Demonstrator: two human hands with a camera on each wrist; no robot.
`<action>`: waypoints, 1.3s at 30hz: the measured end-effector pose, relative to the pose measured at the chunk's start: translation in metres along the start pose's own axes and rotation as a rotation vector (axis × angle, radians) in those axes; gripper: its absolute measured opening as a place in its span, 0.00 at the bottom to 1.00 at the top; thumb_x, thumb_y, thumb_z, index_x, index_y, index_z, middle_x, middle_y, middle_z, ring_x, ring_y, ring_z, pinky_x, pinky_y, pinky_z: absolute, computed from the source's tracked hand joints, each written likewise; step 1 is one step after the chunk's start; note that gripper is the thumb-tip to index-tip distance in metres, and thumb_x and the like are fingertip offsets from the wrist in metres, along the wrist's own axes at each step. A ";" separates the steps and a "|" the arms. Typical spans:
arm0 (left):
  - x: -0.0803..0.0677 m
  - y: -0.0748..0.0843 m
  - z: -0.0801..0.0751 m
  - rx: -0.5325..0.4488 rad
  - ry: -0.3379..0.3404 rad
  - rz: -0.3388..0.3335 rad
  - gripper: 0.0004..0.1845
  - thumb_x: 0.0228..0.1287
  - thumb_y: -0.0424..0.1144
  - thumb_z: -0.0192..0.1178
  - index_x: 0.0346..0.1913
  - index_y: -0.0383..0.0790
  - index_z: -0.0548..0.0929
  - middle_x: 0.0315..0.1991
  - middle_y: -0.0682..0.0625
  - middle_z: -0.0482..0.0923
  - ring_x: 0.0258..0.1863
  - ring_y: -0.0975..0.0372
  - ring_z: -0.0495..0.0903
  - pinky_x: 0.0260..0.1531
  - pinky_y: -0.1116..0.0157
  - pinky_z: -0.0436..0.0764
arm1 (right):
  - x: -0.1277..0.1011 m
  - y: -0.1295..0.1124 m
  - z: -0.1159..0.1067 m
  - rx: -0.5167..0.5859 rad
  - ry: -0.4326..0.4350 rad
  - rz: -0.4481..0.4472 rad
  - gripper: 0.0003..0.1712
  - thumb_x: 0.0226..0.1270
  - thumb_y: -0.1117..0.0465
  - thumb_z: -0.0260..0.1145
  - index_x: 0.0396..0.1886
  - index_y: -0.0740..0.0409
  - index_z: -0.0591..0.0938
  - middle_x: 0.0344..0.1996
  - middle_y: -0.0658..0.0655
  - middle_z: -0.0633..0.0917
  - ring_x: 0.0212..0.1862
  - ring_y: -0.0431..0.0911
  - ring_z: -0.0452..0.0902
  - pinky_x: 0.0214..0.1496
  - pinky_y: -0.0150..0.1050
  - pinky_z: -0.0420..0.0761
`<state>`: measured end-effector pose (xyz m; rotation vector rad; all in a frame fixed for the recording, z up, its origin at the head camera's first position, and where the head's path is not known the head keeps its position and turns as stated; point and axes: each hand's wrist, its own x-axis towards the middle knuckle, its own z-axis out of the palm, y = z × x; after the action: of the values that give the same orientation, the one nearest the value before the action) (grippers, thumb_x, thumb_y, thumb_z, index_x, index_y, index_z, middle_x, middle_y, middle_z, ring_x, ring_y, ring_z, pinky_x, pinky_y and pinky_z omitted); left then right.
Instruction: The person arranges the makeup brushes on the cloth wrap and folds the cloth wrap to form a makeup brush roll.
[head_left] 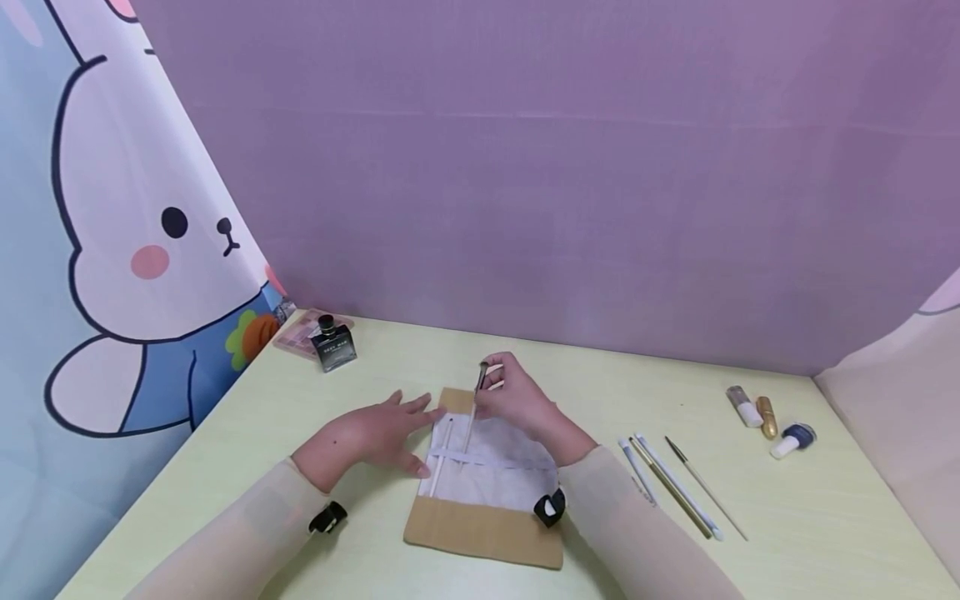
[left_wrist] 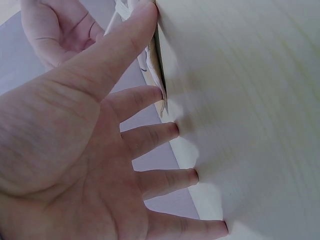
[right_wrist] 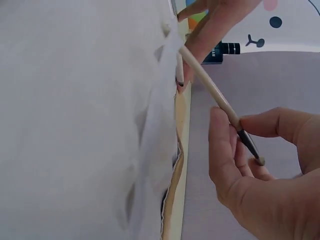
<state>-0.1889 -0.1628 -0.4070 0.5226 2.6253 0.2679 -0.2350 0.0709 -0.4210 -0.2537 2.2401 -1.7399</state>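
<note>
Brush (head_left: 474,408) sits in my right hand (head_left: 517,404), pinched between thumb and fingertips up at the dark ferrule end, with the pale handle running down toward the white elastic band (head_left: 480,459) on the brush roll (head_left: 487,475); the right wrist view shows the same pinch (right_wrist: 235,122) close up, the small tip poking out past the fingers. A second white brush (head_left: 438,458) lies tucked under that band just to its left. My left hand (head_left: 378,433) lies flat with fingers spread and straight, pressing the tabletop (head_left: 675,550) and the left edge of the roll, holding nothing; the left wrist view shows the fingertips (left_wrist: 172,131) down on the surface. The roll looks like a tan backing with a soft white cloth lining, floppy, so I judge it would slide or bunch if not pinned. The brush reads as light, thin and stiff, smooth along the handle and likely to slip; the ferrule seems the safest hold, clear of the bristles. More loose brushes (head_left: 678,483) lie to the right of the roll, well apart from it. A small black bottle (head_left: 333,343) stands far left by a palette; small tubes (head_left: 765,417) rest far right.
</note>
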 end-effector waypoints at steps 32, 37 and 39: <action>-0.001 0.000 -0.002 -0.004 0.008 0.019 0.52 0.61 0.60 0.76 0.84 0.54 0.64 0.88 0.44 0.53 0.84 0.29 0.50 0.70 0.28 0.71 | -0.026 -0.006 0.004 -0.535 -0.184 0.025 0.26 0.66 0.55 0.79 0.58 0.61 0.80 0.36 0.51 0.85 0.36 0.43 0.78 0.38 0.35 0.76; -0.001 0.000 -0.001 -0.005 0.002 0.015 0.52 0.61 0.60 0.76 0.85 0.55 0.63 0.88 0.44 0.52 0.85 0.29 0.50 0.71 0.28 0.71 | -0.028 -0.005 0.006 -0.550 -0.219 0.002 0.18 0.71 0.57 0.73 0.55 0.61 0.83 0.39 0.53 0.88 0.38 0.44 0.79 0.39 0.36 0.77; 0.000 0.000 -0.001 -0.003 0.003 0.019 0.52 0.61 0.61 0.76 0.85 0.55 0.63 0.88 0.44 0.52 0.85 0.29 0.50 0.71 0.28 0.71 | -0.029 -0.005 0.006 -0.560 -0.228 -0.008 0.17 0.73 0.59 0.69 0.57 0.63 0.83 0.43 0.54 0.89 0.40 0.44 0.80 0.39 0.36 0.78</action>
<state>-0.1890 -0.1632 -0.4065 0.5462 2.6237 0.2784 -0.2057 0.0733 -0.4139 -0.5459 2.4951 -0.9876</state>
